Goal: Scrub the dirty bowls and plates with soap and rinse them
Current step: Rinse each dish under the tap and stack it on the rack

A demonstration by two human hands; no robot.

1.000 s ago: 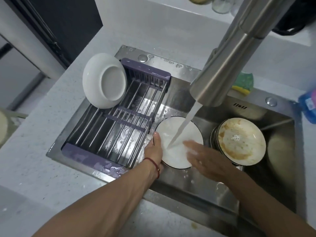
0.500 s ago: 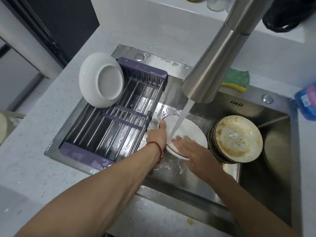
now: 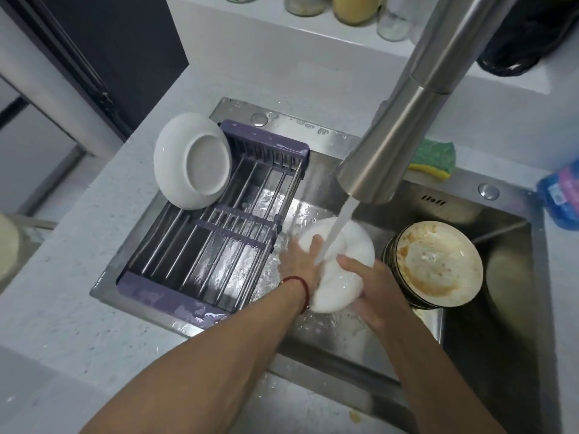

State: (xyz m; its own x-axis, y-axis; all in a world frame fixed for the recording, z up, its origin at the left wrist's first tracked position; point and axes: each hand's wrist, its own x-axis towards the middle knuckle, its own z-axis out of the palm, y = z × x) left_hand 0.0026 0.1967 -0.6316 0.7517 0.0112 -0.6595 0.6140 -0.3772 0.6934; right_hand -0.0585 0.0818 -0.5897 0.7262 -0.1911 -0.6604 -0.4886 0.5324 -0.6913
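A white plate [image 3: 354,242] is tilted on edge under the running water from the steel faucet [image 3: 394,139], its underside toward me. My left hand [image 3: 299,260] grips its left rim, thumb over the back. On the plate's right side my right hand [image 3: 369,283] holds it with fingers curled around the rim. A stack of dirty plates [image 3: 438,264] with brown residue stands in the sink [image 3: 488,339] just right of my hands. A clean white bowl [image 3: 194,161] leans upside down on the purple drying rack [image 3: 216,242].
A green and yellow sponge [image 3: 434,158] lies on the sink's back ledge behind the faucet. A blue packet [image 3: 560,195] sits at the right edge. Jars [image 3: 354,7] line the shelf at the top. Grey counter [image 3: 69,277] surrounds the sink.
The plate went from lying face up under the stream to tilted on edge with its back showing. Both hands shifted to hold its rim on either side.
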